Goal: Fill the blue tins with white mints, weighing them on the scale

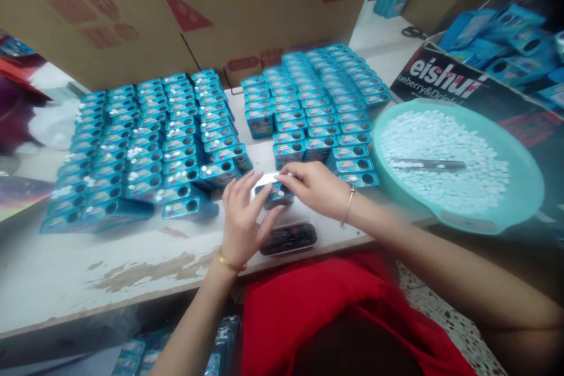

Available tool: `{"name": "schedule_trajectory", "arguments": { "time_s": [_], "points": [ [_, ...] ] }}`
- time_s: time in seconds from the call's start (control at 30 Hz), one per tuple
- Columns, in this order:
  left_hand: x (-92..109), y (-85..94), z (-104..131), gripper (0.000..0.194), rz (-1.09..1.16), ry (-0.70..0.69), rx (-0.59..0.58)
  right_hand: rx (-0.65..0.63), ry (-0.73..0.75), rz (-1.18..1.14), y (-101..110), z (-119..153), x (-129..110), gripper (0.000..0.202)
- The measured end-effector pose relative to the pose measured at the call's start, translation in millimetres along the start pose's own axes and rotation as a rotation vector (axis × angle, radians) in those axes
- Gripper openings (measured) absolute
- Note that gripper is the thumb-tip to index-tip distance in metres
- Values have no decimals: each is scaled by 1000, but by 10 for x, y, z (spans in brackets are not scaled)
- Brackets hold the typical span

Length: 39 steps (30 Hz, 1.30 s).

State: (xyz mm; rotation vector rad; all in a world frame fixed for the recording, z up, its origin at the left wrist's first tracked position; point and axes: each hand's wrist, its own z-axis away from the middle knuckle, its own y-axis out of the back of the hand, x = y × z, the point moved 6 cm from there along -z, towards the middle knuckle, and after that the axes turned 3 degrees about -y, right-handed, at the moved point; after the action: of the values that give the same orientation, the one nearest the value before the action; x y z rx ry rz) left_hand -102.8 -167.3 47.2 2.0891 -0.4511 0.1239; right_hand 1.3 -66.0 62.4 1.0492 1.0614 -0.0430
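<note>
A small blue box (280,194) with a dark top face sits on the white plate of a digital scale, whose black display panel (288,239) faces me. My left hand (242,211) is at the box's left side, fingers spread and thumb apart. From the right, my right hand (315,185) reaches over the box's far edge with thumb and forefinger pinched together. Whatever is between those fingertips is too small to make out. Around them stand rows of blue boxes (180,147) with round dark openings, white tablets lying on several tops.
A turquoise basin (524,188) of white tablets (445,188), a dark flat stick (427,164) on them, stands right. Behind it, a black printed carton (440,79) holds more blue boxes. Large cardboard (145,17) backs the table. Scissors (414,32) lie far right.
</note>
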Motion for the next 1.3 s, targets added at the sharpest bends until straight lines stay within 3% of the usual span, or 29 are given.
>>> {"name": "schedule_trajectory", "arguments": {
  "time_s": [0.3,0.4,0.47,0.53,0.6,0.67,0.7,0.8,0.9,1.03,1.3],
  "points": [
    [32,-52,44,37,40,-29,-23,26,-5,84,67,17,-34,29],
    [25,-10,51,37,20,8,1,118,45,-7,288,112,-40,25],
    [-5,69,85,37,26,30,54,225,6,-23,543,253,73,27],
    [-62,160,153,37,45,48,113,348,-106,35,857,462,323,34],
    [-143,242,248,36,52,72,166,428,-298,161,1165,713,724,39],
    [-228,304,352,35,30,104,207,401,-598,359,1392,979,1267,34],
    [-263,327,399,34,12,123,220,325,-723,460,1447,1090,1543,31],
    [-310,364,483,32,-32,172,232,40,-849,533,1391,1264,2220,25],
    [-238,368,470,31,-29,162,230,-134,-815,407,1193,1253,2536,16],
    [-61,320,373,32,2,91,199,-151,-750,335,1086,1158,2537,15],
    [108,91,222,37,-45,3,35,1,-799,387,1208,1321,2525,15]
  ]
}}
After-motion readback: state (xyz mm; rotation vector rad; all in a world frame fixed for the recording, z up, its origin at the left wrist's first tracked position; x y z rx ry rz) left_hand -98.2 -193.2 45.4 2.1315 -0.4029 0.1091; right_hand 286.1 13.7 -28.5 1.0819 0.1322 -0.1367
